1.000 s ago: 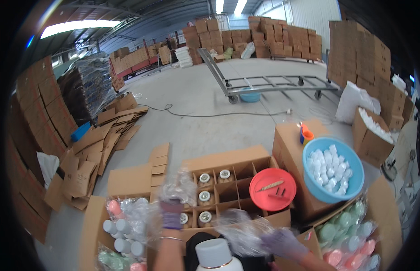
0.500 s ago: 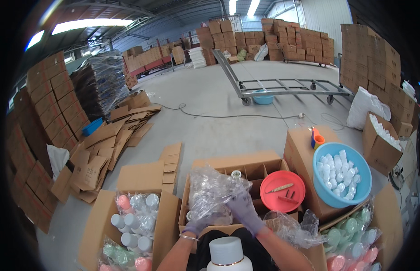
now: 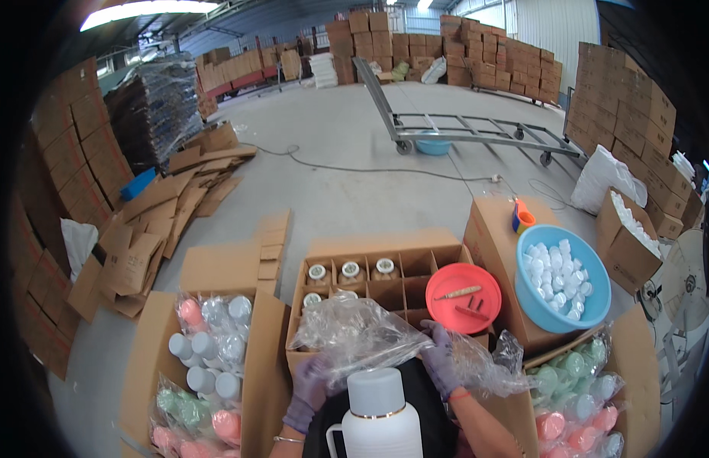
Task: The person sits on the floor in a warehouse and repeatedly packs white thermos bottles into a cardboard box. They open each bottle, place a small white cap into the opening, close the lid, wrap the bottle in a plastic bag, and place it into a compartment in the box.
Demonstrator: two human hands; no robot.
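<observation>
A crumpled clear plastic bag spreads between my two purple-gloved hands, over the near part of a divided carton. My left hand grips the bag's near left edge, while my right hand pinches its right edge beside the red plate. Several bottles with white caps stand in the carton's left and middle compartments; the bag covers some of them. In front of my lap is a white handled jug with a grey lid. A red round plate, holding a knife-like tool and small red pieces, rests on the carton's right side.
Left, an open carton holds bagged grey-, pink- and green-lidded items; a similar one stands right. A blue basin of white caps sits on a box beside an orange-and-blue object. Beyond are flattened cardboard, a cable and a metal cart.
My hands have drawn apart and nearer to me, spreading the bag. More white-capped bottles now show in the carton. The view has tilted down, with more of the jug visible.
</observation>
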